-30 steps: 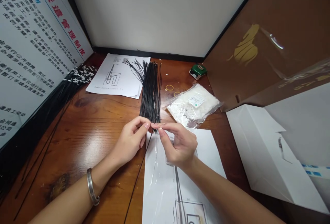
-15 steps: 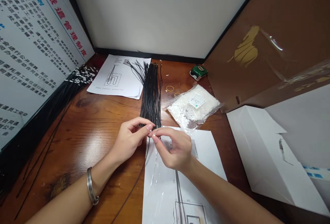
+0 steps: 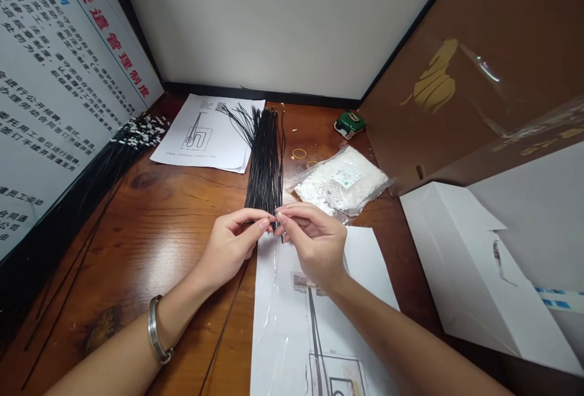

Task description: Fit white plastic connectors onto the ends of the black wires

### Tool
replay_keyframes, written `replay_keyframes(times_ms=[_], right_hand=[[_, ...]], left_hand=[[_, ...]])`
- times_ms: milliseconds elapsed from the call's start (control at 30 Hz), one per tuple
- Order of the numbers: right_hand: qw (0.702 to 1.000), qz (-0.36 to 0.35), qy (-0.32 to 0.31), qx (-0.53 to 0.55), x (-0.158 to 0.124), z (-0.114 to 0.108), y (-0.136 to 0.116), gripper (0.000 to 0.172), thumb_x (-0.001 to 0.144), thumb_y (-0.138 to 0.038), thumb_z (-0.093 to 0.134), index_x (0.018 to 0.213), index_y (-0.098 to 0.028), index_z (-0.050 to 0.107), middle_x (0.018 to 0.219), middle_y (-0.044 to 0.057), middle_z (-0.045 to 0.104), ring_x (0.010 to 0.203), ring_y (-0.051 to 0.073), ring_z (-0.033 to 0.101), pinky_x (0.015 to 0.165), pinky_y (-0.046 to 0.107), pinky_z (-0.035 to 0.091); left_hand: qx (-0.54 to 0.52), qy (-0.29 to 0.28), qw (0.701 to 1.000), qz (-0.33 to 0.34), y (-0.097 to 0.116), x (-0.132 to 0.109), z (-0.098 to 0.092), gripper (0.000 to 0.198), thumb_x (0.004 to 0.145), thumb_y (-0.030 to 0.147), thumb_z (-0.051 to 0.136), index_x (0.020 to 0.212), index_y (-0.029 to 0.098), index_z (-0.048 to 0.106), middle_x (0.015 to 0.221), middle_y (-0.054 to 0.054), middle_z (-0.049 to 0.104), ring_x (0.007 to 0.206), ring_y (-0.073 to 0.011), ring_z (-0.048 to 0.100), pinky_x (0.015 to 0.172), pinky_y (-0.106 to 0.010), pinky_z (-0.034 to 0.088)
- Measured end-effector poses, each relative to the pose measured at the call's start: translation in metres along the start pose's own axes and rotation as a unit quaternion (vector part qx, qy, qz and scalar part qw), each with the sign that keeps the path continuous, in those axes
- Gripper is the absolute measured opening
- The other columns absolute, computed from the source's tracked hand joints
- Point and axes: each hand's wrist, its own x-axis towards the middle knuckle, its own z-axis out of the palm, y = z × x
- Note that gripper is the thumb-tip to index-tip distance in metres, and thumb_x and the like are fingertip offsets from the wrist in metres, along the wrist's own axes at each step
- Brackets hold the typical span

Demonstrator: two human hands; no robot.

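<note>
My left hand [image 3: 232, 244] pinches the end of a thin black wire [image 3: 222, 329], which trails down toward the table's front edge. Close beside it, fingertips almost touching, my right hand [image 3: 314, 241] is closed in a pinch on something too small to make out. Just beyond both hands lies a bundle of black wires [image 3: 265, 165]. Under my right hand is a printed drawing sheet [image 3: 283, 323]. A plastic bag of small white parts [image 3: 349, 180] lies behind my right hand.
On the wooden table [image 3: 182, 201], another drawing sheet [image 3: 182, 134] lies at the back left. White-tipped black wires [image 3: 132, 146] are heaped at the left. A green tape measure [image 3: 350, 123] and yellow rings [image 3: 299, 153] are at the back. A white box [image 3: 460, 250] stands at the right.
My right hand has moved up slightly and turned, its fingertips now higher beside the left ones. The trailing wire has shifted left. The whole view has shifted a little.
</note>
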Motion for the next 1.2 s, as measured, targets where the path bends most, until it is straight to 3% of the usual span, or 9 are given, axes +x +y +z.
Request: replay_keyframes(times_ms=[167, 333, 533, 767, 1200], right_hand=[[1.0, 0.002, -0.022, 0.002, 0.0015, -0.001, 0.0018, 0.01, 0.082, -0.017, 0.064, 0.085, -0.022, 0.073, 0.085, 0.002, 0.066, 0.048, 0.006, 0.058, 0.041, 0.022, 0.052], [0.996, 0.038, -0.076, 0.027, 0.004, -0.0003, 0.0043, 0.011, 0.084, -0.02, 0.063, 0.087, -0.022, 0.073, 0.085, 0.001, 0.063, 0.046, 0.004, 0.052, 0.038, 0.021, 0.047], [0.995, 0.066, -0.07, 0.02, 0.005, -0.0002, 0.0067, 0.005, 0.081, -0.022, 0.066, 0.082, -0.02, 0.07, 0.077, 0.0, 0.064, 0.047, 0.005, 0.052, 0.039, 0.021, 0.044], [0.996, 0.04, -0.071, -0.038, 0.006, -0.0016, 0.006, 0.008, 0.083, -0.023, 0.063, 0.081, -0.021, 0.07, 0.078, 0.002, 0.069, 0.063, 0.011, 0.061, 0.049, 0.024, 0.05], [0.995, 0.029, -0.07, -0.062, 0.0045, -0.0015, 0.0044, 0.007, 0.082, -0.021, 0.064, 0.08, -0.021, 0.07, 0.077, 0.003, 0.068, 0.068, 0.014, 0.061, 0.053, 0.027, 0.049]], left_hand=[[0.071, 0.047, 0.996, 0.04, -0.0013, -0.0003, -0.0014, 0.019, 0.075, 0.035, 0.069, 0.077, 0.016, 0.072, 0.061, -0.001, 0.063, 0.051, -0.0099, 0.047, 0.045, -0.022, 0.035], [0.12, 0.08, 0.987, 0.075, 0.001, -0.0015, -0.0013, 0.014, 0.076, 0.027, 0.067, 0.072, 0.015, 0.072, 0.064, -0.002, 0.067, 0.058, -0.0115, 0.053, 0.057, -0.023, 0.044], [0.111, 0.085, 0.989, 0.05, 0.0007, -0.0013, -0.001, 0.013, 0.074, 0.026, 0.069, 0.073, 0.014, 0.074, 0.064, -0.002, 0.068, 0.055, -0.0114, 0.053, 0.054, -0.023, 0.043], [0.103, 0.088, 0.99, 0.045, 0.0021, -0.0015, -0.0005, 0.011, 0.073, 0.025, 0.07, 0.069, 0.015, 0.072, 0.061, -0.001, 0.067, 0.052, -0.0101, 0.05, 0.051, -0.023, 0.04], [0.146, 0.075, 0.984, 0.064, -0.003, -0.0018, -0.0025, 0.016, 0.077, 0.029, 0.067, 0.072, 0.015, 0.072, 0.064, -0.002, 0.065, 0.059, -0.0121, 0.052, 0.055, -0.023, 0.04]])
